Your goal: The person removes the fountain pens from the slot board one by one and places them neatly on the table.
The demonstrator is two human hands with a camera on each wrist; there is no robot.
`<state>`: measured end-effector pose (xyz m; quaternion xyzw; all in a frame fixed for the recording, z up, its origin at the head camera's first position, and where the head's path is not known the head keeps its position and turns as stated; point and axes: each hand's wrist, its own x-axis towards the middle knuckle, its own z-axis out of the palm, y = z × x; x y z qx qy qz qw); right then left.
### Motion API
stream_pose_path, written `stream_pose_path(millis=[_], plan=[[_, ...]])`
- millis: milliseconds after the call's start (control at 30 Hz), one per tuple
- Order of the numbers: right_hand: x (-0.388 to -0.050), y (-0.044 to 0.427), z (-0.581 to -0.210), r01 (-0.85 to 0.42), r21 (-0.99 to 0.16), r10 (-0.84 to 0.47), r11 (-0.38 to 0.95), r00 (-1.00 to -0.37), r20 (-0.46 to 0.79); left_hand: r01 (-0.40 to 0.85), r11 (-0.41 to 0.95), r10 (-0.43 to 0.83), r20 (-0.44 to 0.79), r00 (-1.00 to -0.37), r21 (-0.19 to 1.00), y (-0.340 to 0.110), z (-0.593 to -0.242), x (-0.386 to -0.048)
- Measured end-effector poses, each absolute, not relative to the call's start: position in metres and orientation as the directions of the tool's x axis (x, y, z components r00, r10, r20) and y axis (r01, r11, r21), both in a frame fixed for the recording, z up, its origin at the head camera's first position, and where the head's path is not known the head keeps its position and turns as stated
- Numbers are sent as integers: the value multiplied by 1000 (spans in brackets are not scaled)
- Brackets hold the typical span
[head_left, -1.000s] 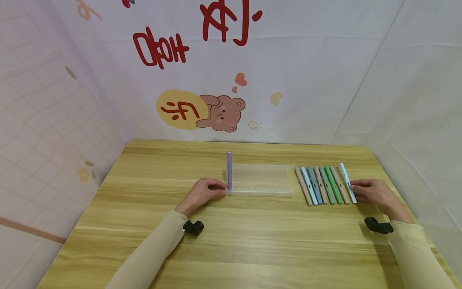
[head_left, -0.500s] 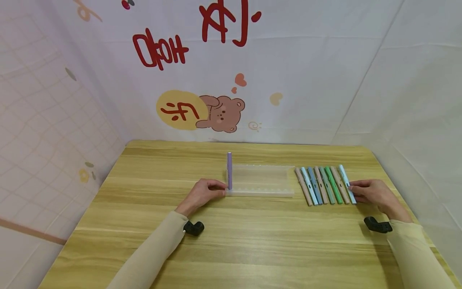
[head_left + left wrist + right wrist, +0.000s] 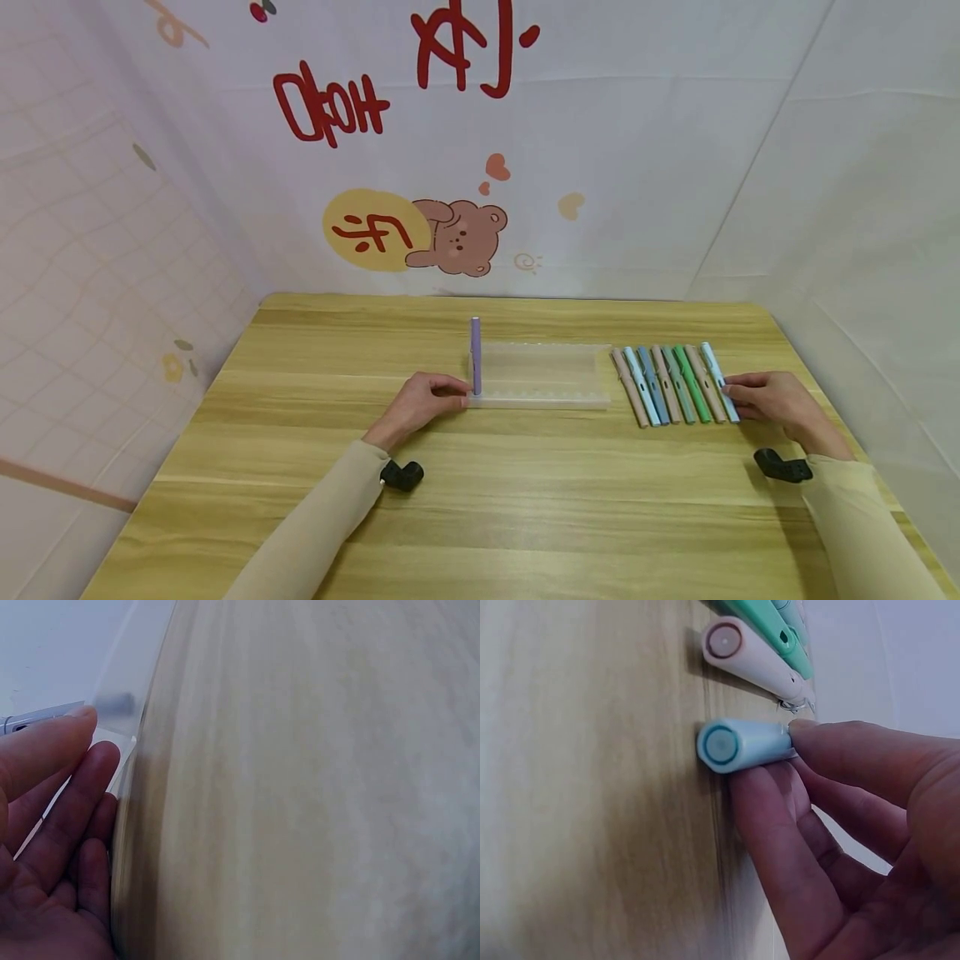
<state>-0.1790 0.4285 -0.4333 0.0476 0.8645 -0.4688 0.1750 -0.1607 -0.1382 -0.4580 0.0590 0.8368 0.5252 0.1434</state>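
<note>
My left hand (image 3: 422, 403) holds the left end of a clear plastic pen rack (image 3: 540, 402), with thumb and fingers at its corner. In that end of the rack a purple pen (image 3: 476, 356) stands upright. My right hand (image 3: 776, 406) pinches a light blue pen (image 3: 713, 367) at the right end of a row of pens. The right wrist view shows the thumb and fingers on either side of this light blue pen (image 3: 754, 742), which lies low over the table, apart from the pinkish-beige pen (image 3: 754, 664) beside it.
Several pens lie side by side right of the rack, among them a bright green pen (image 3: 692, 383), a blue pen (image 3: 653, 385) and a brown pen (image 3: 630, 387). The wooden table (image 3: 510, 500) meets a printed cloth wall (image 3: 637, 167) behind and at the sides.
The light blue pen in my right hand has shifted slightly left, closer to the row. My left hand stays at the rack's end, and the purple pen still stands there.
</note>
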Motion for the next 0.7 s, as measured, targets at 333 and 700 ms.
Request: stream_pose_path(millis=[333, 700], plan=[[-180, 427, -435, 233, -777, -71, 585, -940, -335, -30, 411, 275, -155, -949, 911, -140, -456, -161], [-174, 433, -432, 244, -763, -36, 599, -943, -330, -19, 417, 270, -144, -952, 909, -138, -458, -162]])
